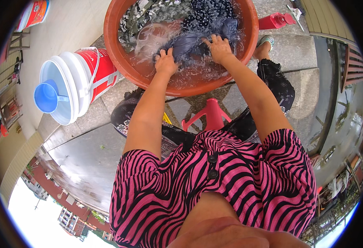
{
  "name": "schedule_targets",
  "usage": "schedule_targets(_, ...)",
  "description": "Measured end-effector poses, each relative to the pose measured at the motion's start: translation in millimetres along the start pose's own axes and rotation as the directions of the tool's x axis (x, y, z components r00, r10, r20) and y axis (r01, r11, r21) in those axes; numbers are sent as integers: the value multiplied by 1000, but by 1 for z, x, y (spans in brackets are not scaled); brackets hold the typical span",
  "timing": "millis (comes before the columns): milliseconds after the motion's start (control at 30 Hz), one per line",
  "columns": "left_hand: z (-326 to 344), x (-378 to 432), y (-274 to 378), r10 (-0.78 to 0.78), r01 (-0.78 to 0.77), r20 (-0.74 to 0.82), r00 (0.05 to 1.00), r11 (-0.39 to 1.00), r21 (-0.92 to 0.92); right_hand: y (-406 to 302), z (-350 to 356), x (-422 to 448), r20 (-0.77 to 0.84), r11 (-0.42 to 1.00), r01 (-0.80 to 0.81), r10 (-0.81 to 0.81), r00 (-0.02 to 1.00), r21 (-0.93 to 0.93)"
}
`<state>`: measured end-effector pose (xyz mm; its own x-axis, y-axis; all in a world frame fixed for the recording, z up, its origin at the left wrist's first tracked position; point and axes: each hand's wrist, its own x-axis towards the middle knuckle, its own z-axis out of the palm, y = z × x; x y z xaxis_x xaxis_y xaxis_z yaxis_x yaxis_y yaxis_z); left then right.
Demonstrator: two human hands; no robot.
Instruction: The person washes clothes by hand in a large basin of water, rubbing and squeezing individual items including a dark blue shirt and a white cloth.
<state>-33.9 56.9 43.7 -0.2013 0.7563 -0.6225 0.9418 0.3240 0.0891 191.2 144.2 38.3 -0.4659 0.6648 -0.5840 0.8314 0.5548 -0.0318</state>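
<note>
In front of me a large orange-brown plastic tub (111, 40) holds water and wet clothes. My left hand (166, 63) touches the near end of a dark blue-grey garment (184, 45) at the water's surface; how its fingertips meet the cloth is unclear. Farther right, my right hand (219, 49) lies palm down on the same dark cloth, fingers spread. Behind them float a camouflage-patterned garment (128, 28), a pale translucent piece (153, 37) and a black cloth with white dots (212, 12). Ripples and splashes hide parts of the laundry.
Left of the tub stands a red-and-white bucket (104, 74) with a blue dipper (46, 96) at its mouth. A pink-red bottle (274, 21) is beyond the tub's right side. Between my legs shows a pink plastic stool (212, 114) on stone paving (299, 52).
</note>
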Motion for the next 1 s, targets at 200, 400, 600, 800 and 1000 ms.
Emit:
schedule_targets(200,-36,24,-72,122,-16,98,988,704,-710,26,-31,15,-97,943,150,-127,987,297)
schedule_targets(400,-136,-34,-36,247,-369,-276,929,548,-751,45,-24,-7,-225,841,55,80,971,538)
schedule_targets(600,-201,-102,6,320,-588,-516,794,617,-523,0,-33,-12,-45,764,-129,203,978,633)
schedule_targets(800,-188,-90,-34,100,-431,-471,877,597,-677,55,-10,-23,-395,696,87,297,869,713)
schedule_targets(1000,-102,-37,-109,-47,-210,-388,920,779,-591,91,-52,-35,-630,659,331,282,723,675)
